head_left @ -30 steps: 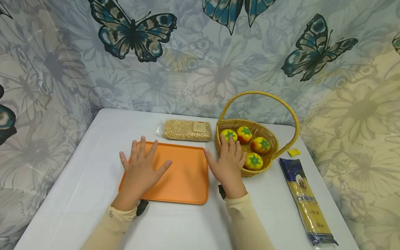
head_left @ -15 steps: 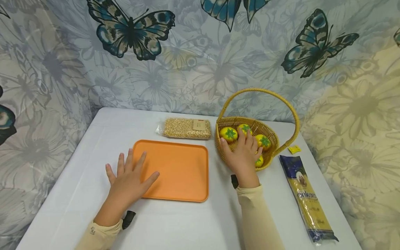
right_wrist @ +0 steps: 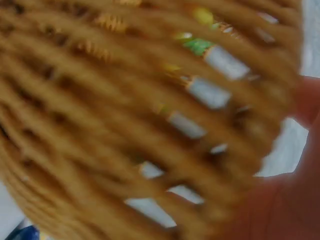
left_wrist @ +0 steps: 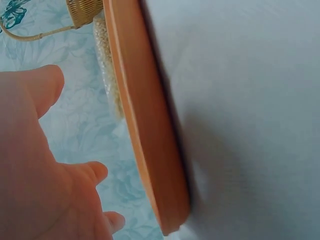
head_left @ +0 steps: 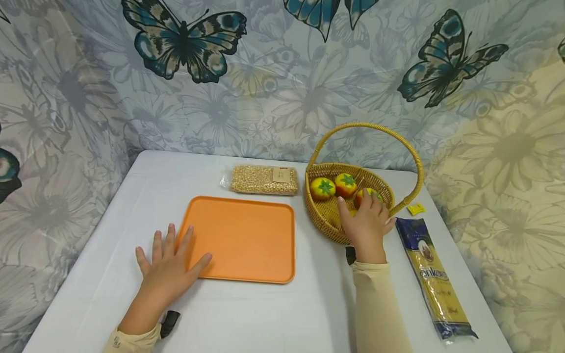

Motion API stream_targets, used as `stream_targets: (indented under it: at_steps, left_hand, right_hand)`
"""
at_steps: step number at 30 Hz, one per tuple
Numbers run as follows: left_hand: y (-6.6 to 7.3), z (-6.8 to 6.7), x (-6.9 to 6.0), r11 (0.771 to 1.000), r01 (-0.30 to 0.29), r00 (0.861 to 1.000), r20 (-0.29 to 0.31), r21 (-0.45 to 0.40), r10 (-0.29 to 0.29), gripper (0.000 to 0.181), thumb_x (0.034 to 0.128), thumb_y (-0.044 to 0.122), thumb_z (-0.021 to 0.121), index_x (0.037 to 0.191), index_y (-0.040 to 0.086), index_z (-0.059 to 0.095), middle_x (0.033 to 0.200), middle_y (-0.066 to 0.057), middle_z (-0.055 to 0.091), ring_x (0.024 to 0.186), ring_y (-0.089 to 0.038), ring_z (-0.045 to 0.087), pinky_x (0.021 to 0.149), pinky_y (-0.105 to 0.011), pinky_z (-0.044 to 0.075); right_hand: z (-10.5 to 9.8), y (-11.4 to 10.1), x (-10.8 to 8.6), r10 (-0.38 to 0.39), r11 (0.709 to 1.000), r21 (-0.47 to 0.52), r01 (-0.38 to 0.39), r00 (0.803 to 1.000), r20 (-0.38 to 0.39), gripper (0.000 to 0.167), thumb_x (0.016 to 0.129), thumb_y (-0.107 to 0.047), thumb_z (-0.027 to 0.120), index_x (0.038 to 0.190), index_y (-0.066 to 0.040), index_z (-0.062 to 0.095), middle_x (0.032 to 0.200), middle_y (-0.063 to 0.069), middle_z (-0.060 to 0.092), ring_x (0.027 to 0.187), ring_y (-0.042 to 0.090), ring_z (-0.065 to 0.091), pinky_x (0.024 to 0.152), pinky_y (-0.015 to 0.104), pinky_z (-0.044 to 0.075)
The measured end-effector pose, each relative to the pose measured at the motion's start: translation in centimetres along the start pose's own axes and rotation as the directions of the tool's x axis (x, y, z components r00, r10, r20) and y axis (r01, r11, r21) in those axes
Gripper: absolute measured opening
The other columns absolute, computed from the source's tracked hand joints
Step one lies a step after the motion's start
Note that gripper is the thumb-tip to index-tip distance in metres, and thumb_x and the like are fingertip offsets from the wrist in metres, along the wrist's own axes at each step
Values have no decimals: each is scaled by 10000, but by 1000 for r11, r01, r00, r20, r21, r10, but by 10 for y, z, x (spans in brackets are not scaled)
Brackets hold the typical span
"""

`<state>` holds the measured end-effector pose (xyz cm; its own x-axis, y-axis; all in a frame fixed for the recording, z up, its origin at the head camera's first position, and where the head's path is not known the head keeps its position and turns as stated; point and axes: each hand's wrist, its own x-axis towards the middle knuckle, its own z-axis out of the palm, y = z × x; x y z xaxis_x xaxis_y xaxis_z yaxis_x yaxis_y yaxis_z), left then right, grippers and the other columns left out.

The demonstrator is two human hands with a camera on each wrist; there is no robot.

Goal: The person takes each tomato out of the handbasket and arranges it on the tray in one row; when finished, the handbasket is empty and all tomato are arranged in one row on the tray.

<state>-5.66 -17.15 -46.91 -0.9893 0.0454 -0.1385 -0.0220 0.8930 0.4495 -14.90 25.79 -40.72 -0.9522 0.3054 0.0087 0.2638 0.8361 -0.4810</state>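
My left hand (head_left: pixel 165 274) spreads its fingers over the near left edge of an orange tray (head_left: pixel 243 240). In the left wrist view, the thumb and fingers sit apart from the tray's side (left_wrist: pixel 145 110). My right hand (head_left: pixel 366 228) hangs over the right front of a wicker basket (head_left: pixel 324 226), fingers slightly bent. Yellow-red fruits with green leafy tops lie in it: one at the left (head_left: pixel 322 189), one at the back (head_left: pixel 346 184), one partly behind my fingertips (head_left: pixel 363 194). Another is mostly hidden under the hand. Basket weave (right_wrist: pixel 115 110) fills the right wrist view, blurred.
A clear bag of pale grains (head_left: pixel 260 180) lies behind the tray. On the right are a blue and gold pasta packet (head_left: pixel 434 279) and a small yellow wrapped piece (head_left: pixel 416 209). The basket's tall handle (head_left: pixel 366 125) arches above it. A patterned wall backs the white table (head_left: pixel 247 314).
My left hand has drawn back toward the lower left, off most of the tray. My right hand has moved right across the basket, uncovering the left fruit and covering the front one.
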Motion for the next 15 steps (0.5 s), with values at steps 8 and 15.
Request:
stream_targets:
  at_steps: [8, 15]
  left_hand:
    - [-11, 6, -2, 1000, -28, 999, 31, -15, 28, 962, 1027, 722, 478, 1700, 87, 211, 1713, -341, -17, 1527, -621, -111, 1049, -793, -249]
    - [-17, 10, -3, 998, -27, 998, 55, -51, 30, 993, 1014, 718, 517, 1696, 64, 208, 1705, -359, -12, 1511, -650, -108, 1050, -809, -223]
  right_hand:
    - [7, 18, 5, 42, 997, -68, -40, 999, 31, 931, 1046, -642, 500, 1654, 15, 247, 1661, 343, 246, 1538, 563, 118, 1119, 814, -94]
    - [12, 22, 9, 70, 993, -100, -64, 996, 56, 795, 1042, -513, 598, 1552, 70, 417, 1585, 342, 387, 1510, 544, 221, 1124, 807, -99]
